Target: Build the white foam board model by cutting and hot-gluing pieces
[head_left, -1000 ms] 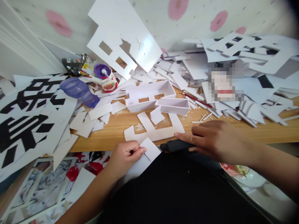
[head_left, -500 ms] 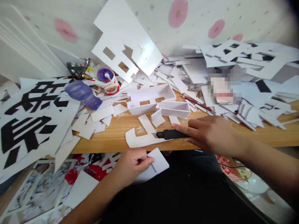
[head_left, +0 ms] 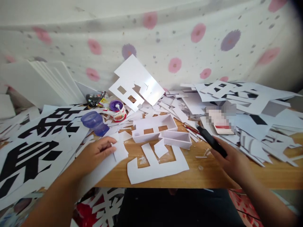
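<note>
My right hand (head_left: 233,159) is wrapped round a black utility knife (head_left: 211,140), its tip pointing up and left over the table. In my left hand (head_left: 98,153) a white foam board piece (head_left: 121,151) is pinched between thumb and fingers, at the left of the work area. Between the hands lies a flat white cut-out character piece (head_left: 156,168) with a small loose scrap (head_left: 161,148) on it. Just behind it stand a white box-shaped piece with raised walls (head_left: 155,127) and a smaller narrow one (head_left: 175,139).
A purple cup (head_left: 94,123) and a red-and-white tub (head_left: 118,113) stand at the back left. Printed sheets with black characters (head_left: 40,145) cover the left side. White offcuts surround a phone (head_left: 221,123) at right. A notched white board (head_left: 137,83) leans at the back.
My right hand has lifted the knife off the cut-out piece and moved right. My left hand has carried its board piece from above my lap up and left over the table. The view has tilted up.
</note>
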### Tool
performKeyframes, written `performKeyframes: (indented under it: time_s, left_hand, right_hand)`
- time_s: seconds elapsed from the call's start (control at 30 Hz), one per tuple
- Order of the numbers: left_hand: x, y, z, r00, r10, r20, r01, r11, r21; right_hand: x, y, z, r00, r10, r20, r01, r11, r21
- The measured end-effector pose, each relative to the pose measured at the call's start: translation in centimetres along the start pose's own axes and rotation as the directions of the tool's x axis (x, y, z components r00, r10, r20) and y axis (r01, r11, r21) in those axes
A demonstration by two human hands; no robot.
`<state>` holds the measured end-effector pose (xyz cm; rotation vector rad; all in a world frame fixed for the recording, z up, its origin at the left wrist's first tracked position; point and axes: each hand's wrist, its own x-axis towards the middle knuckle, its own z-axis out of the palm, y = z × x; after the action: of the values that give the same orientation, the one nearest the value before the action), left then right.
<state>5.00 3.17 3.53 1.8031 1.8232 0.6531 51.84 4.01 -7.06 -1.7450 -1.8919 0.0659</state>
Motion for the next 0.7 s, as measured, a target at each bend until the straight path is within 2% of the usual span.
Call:
performKeyframes:
  time_s: [0.1, 0.17, 0.3, 0.4, 0.47, 0.53, 0.7]
  left_hand:
    - [4.0, 0.5, -1.5, 0.992, 0.06, -0.114, -0.054, 0.997, 0.052]
    - [6.6, 1.3, -1.6, 0.992, 0.07, -0.101, -0.061, 0.994, 0.095]
    - [10.8, 2.6, -0.3, 0.994, 0.101, -0.036, -0.095, 0.983, 0.158]
    - [13.4, 2.5, 0.8, 0.993, 0.115, -0.008, -0.114, 0.988, 0.107]
    - [14.8, 2.3, 1.2, 0.994, 0.105, 0.011, -0.105, 0.993, 0.054]
    - [15.7, 2.4, 1.3, 0.995, 0.103, 0.013, -0.103, 0.992, 0.074]
    - [16.5, 3.6, 1.9, 0.987, 0.161, -0.003, -0.151, 0.929, 0.338]
  right_hand:
    - [-0.8, 1.8, 1.1, 1.0, -0.014, -0.006, 0.013, 0.997, -0.078]
    - [-1.3, 1.7, 1.6, 0.998, -0.055, -0.029, 0.051, 0.993, -0.104]
    - [-1.8, 0.4, 1.9, 0.988, -0.124, -0.089, 0.114, 0.987, -0.113]
    - [-1.7, -0.3, 1.8, 0.988, -0.124, -0.092, 0.114, 0.988, -0.102]
    - [-1.6, -0.5, 1.8, 0.989, -0.116, -0.087, 0.107, 0.99, -0.093]
    - [-1.5, -0.6, 1.8, 0.99, -0.113, -0.089, 0.105, 0.99, -0.089]
    - [-1.4, -0.7, 1.8, 0.99, -0.111, -0.082, 0.104, 0.991, -0.083]
